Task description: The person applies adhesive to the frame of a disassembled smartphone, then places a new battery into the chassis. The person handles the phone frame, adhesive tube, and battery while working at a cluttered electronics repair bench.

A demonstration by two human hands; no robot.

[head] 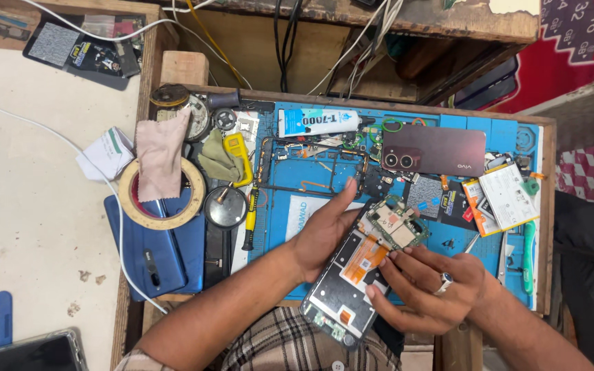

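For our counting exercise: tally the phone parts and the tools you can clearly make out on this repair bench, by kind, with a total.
Opened phone, in both hands: 1
Circuit board: 1
Maroon back cover: 1
Blue phone: 1
Glue tube: 1
Tape roll: 1
Yellow screwdriver: 1
Total: 7

Left hand (321, 230) and right hand (427, 285) meet, fingers (400, 255) curled.

White glue tube (319, 122); perhaps yellow-white battery label (502, 197).
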